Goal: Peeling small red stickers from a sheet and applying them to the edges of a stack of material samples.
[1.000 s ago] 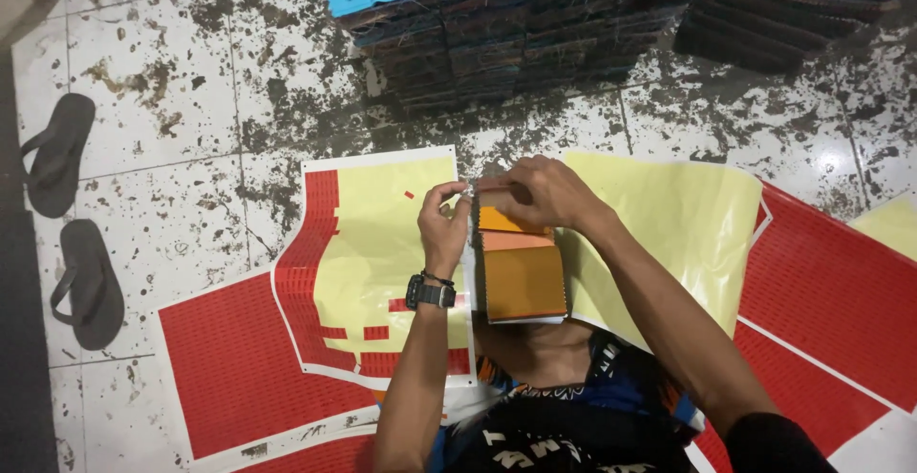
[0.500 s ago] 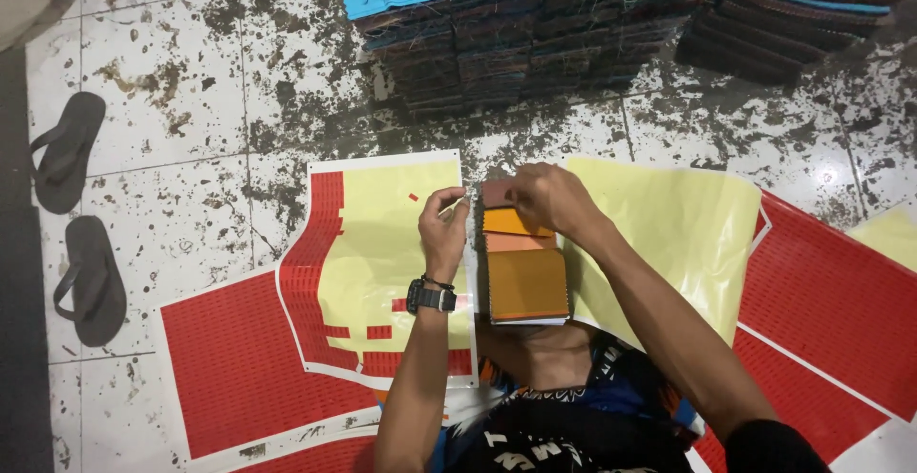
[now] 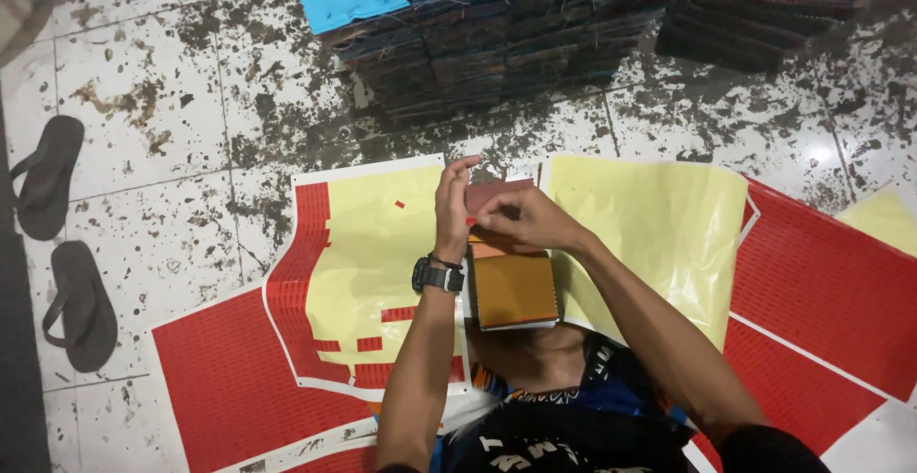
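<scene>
Looking down, you are holding both hands together over an orange-brown notebook (image 3: 514, 287) that is resting on your lap, just at the six o'clock side of your fingers. Your left hand (image 3: 452, 204), the one wearing a black wristwatch (image 3: 437, 275), is standing upright with its fingers curled against the notebook's top edge at the nine o'clock side. Your right hand (image 3: 521, 220) is lying across that same top edge from three o'clock, its fingers pinching closed on something small and dark red there; it is probably a sticker strip, though your knuckles are hiding most of it. The two hands are touching.

Yellow backing sheets are lying on the floor beneath you: a sheet with red sticker rows (image 3: 368, 272) at nine o'clock and a bare yellow sheet (image 3: 659, 220) at three o'clock. Red sheets (image 3: 821, 291) are spreading out toward four o'clock. A stack of dark books with blue covers (image 3: 497, 24) is sitting at twelve o'clock, and a pair of dark sandals (image 3: 62, 244) is lying well apart at nine o'clock on the stained tile floor (image 3: 172, 100).
</scene>
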